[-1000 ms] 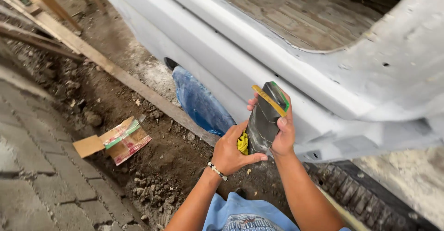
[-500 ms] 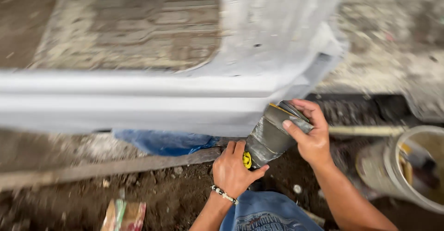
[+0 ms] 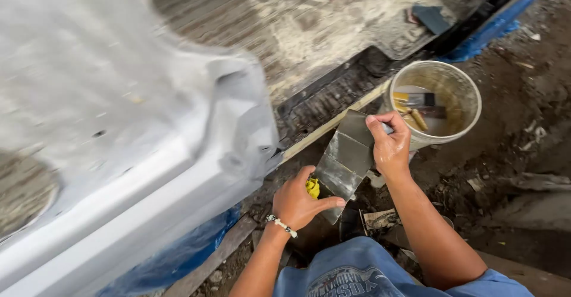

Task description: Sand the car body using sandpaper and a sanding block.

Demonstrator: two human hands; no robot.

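Both hands gripped a flexible grey sheet (image 3: 345, 160) near the middle of the scene. The left hand (image 3: 300, 202) clamped its near lower end, a yellow piece (image 3: 312, 187) tucked against the palm. The right hand (image 3: 389, 145) pinched its far upper edge, just beside a dirty bucket (image 3: 461, 86) holding brushes (image 3: 414, 100). A grey car body panel (image 3: 148, 154) lay left.

One bucket (image 3: 440, 97), two hands, two metal blades (overlapping) (image 3: 348, 154).
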